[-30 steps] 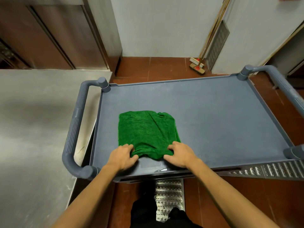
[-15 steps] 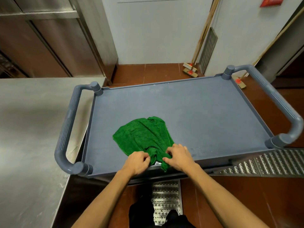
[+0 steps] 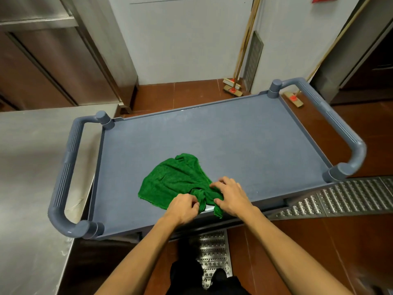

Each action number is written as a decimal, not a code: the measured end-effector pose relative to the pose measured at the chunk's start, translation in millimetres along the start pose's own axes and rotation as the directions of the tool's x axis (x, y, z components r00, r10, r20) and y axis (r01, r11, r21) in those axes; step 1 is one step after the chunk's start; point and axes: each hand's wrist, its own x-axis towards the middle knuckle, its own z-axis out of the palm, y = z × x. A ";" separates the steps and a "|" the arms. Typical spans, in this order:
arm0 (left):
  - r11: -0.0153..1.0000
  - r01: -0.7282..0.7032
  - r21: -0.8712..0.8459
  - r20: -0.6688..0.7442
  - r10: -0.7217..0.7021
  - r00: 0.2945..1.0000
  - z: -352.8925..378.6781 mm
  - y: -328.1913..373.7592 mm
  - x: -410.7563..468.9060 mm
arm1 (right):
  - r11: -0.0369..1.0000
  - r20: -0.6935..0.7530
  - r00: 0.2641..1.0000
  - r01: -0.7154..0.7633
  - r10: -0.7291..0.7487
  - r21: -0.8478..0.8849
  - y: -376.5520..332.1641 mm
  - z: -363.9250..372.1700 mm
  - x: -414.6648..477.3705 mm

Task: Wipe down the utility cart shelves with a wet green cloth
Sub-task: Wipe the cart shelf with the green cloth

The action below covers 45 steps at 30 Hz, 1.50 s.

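Red-brown floor tiles (image 3: 191,92) surround a grey-blue utility cart whose top shelf (image 3: 223,133) carries 1 green cloth (image 3: 170,179). The cloth lies on the near half of the shelf, left of centre. Its far part is spread flat and creased, and its near edge is gathered into a bunch at the shelf's front rim, with 1 corner hanging just over that rim. The left hand (image 3: 182,207) has its fingers curled and pinches the bunch from the left. The right hand (image 3: 230,196) grips it from the right between curled fingers and thumb. A ribbed tubular handle (image 3: 63,177) closes each short end of the cart. A stainless steel table (image 3: 32,156) stands just beside the cart's left end. Long-handled brushes (image 3: 232,86) lean against the pale wall (image 3: 180,50) beyond. A perforated metal floor grate (image 3: 350,194) lies at the right.
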 end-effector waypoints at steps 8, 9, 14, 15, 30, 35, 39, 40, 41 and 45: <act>0.998 -0.044 -0.038 0.129 0.048 0.990 -3.4 -4.9 16.8 | 0.944 0.121 0.939 0.328 -0.322 -0.038 -19.9 4.3 19.6; 0.997 -0.051 -0.054 0.141 0.058 0.988 -3.5 -6.1 18.1 | 0.943 0.127 0.938 0.331 -0.324 -0.035 -21.7 5.4 21.0; 0.994 -0.036 -0.102 0.103 0.047 0.994 8.1 -3.9 18.3 | 0.949 0.086 0.946 0.314 -0.313 0.000 -24.3 6.3 25.3; 0.994 -0.031 -0.103 0.091 0.041 0.995 10.7 -3.3 18.0 | 0.953 0.077 0.950 0.304 -0.304 0.012 -24.6 6.9 24.9; 0.996 0.012 -0.083 0.024 -0.010 1.000 29.8 59.9 48.6 | 0.962 0.097 0.971 0.199 -0.219 0.186 40.7 -24.8 22.3; 0.998 -0.007 -0.059 0.001 0.007 1.000 42.2 106.5 65.1 | 0.966 0.088 0.975 0.184 -0.203 0.182 88.0 -42.8 12.9; 0.999 -0.010 -0.043 0.002 0.010 1.000 51.4 140.0 80.2 | 0.966 0.080 0.982 0.151 -0.170 0.210 122.6 -58.7 3.7; 0.999 -0.016 -0.042 0.000 0.016 1.000 54.3 150.0 84.3 | 0.966 0.075 0.985 0.139 -0.158 0.219 132.4 -62.8 0.8; 0.999 -0.026 -0.041 -0.006 0.026 1.000 57.3 160.7 88.4 | 0.966 0.068 0.987 0.129 -0.147 0.223 142.7 -67.0 -2.2; 0.997 -0.062 -0.039 -0.011 0.062 0.998 69.1 202.8 108.7 | 0.969 0.043 0.994 0.091 -0.104 0.231 186.1 -86.2 -13.5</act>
